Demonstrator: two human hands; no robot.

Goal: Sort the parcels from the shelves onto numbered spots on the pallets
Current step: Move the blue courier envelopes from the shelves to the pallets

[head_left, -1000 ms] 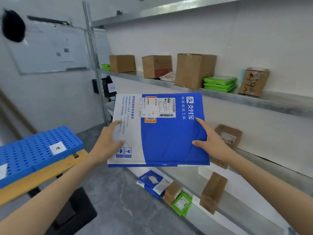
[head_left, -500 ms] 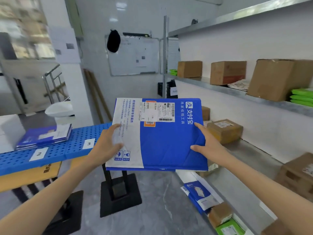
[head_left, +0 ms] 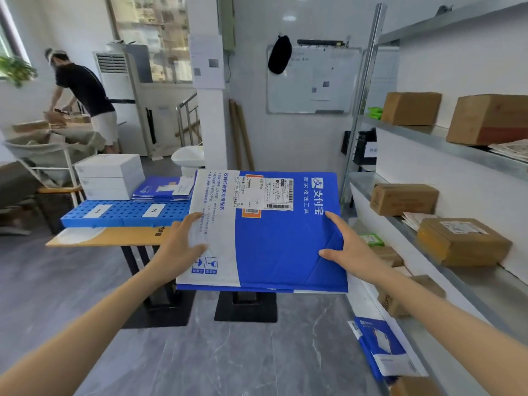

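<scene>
I hold a flat blue and white parcel [head_left: 271,238] level in front of me, label side up. My left hand [head_left: 180,247] grips its white left edge, thumb on top. My right hand [head_left: 345,250] grips its blue right edge, thumb on top too. Beyond the parcel lies a blue perforated pallet [head_left: 125,214] on a table, with paper labels 1 [head_left: 98,210] and 2 [head_left: 153,210]. White boxes [head_left: 110,175] stand behind label 1. A stack of blue envelopes [head_left: 164,190] lies behind label 2. The parcel hides the pallet's right part.
Metal shelves [head_left: 445,144] on the right carry several cardboard boxes [head_left: 461,241]. A blue parcel [head_left: 380,347] lies on the bottom shelf. The table stands on black bases [head_left: 245,308]. A person [head_left: 85,95] bends over a table at far left. A whiteboard [head_left: 313,81] hangs ahead.
My view has swung left from the shelves toward the pallet, so labels 1 and 2 now show. The parcel stays held the same way in both hands.
</scene>
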